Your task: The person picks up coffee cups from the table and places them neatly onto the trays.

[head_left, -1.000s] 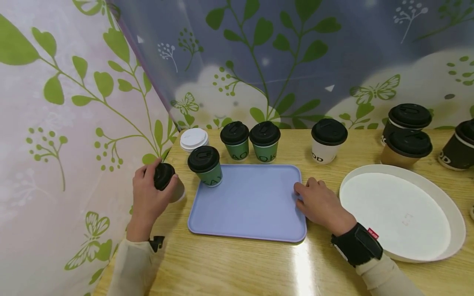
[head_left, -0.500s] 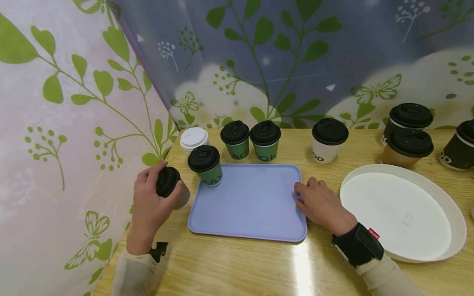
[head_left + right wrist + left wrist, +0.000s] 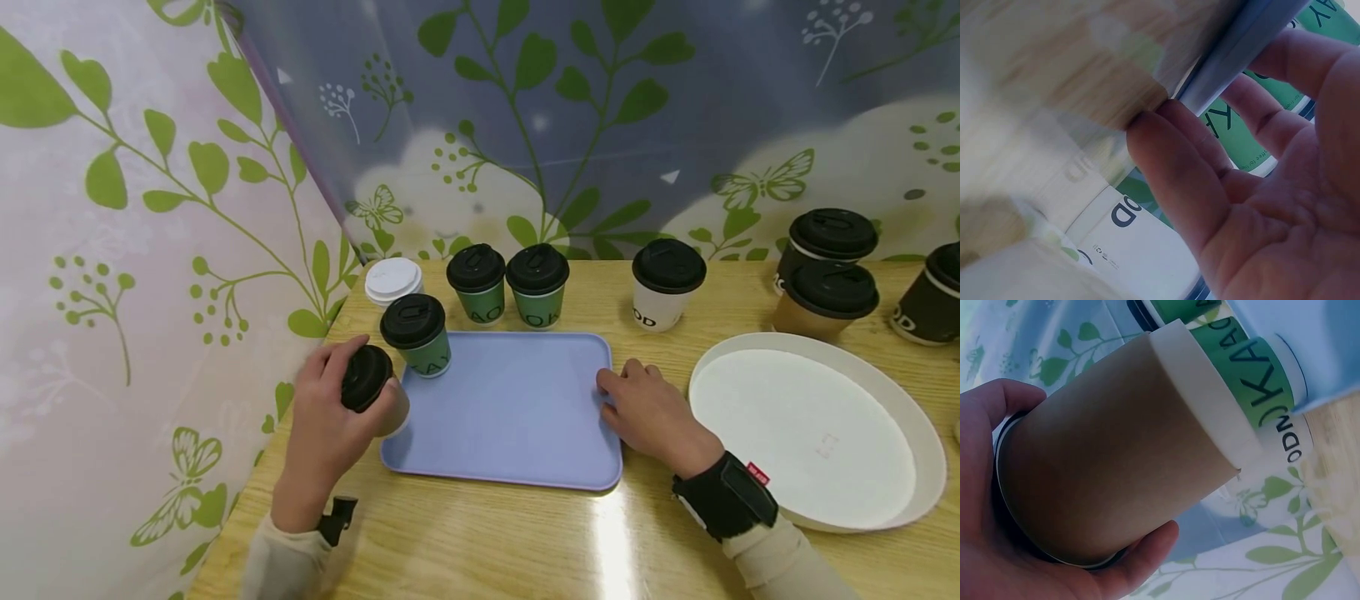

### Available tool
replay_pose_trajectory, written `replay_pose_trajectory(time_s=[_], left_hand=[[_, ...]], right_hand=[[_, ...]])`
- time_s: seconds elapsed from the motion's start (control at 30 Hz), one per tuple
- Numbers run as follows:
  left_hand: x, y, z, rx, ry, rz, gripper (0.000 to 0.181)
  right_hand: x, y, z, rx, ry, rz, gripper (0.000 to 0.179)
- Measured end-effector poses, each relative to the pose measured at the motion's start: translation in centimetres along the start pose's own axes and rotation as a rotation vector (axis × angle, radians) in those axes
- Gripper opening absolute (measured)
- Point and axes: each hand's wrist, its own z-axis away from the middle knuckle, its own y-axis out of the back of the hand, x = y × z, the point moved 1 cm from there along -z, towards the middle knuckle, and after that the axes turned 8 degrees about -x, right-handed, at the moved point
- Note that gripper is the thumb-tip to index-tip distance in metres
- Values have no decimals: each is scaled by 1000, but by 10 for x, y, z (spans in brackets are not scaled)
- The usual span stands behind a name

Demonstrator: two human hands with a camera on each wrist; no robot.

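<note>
My left hand (image 3: 327,421) grips a brown paper coffee cup (image 3: 1104,450) around its black lid (image 3: 367,377). In the head view the cup tilts and overlaps the left edge of the blue tray (image 3: 502,417); its pale base band shows in the left wrist view. A green coffee cup (image 3: 427,357) with a black lid stands upright in the tray's back left corner. At the tray's right edge, my right hand (image 3: 648,412) holds the rim with curled fingers and thumb (image 3: 1172,169).
Behind the tray stand a white-lidded cup (image 3: 393,282), two green cups (image 3: 481,306) (image 3: 538,309) and a white cup (image 3: 657,308). A round white tray (image 3: 802,433) lies right. Brown (image 3: 810,317) and black cups (image 3: 926,308) stand behind it. A patterned cloth (image 3: 172,333) borders the table's left side.
My left hand has carried the brown cup rightward from beside the tray to over its left edge. My right hand and the tray have stayed in place.
</note>
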Motion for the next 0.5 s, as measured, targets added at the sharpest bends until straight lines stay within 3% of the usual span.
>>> replay_pose_trajectory(time_s=[0.5], left_hand=[[16, -9, 0, -73, -9, 3, 60]], right_hand=[[1, -1, 0, 2, -4, 7, 19]])
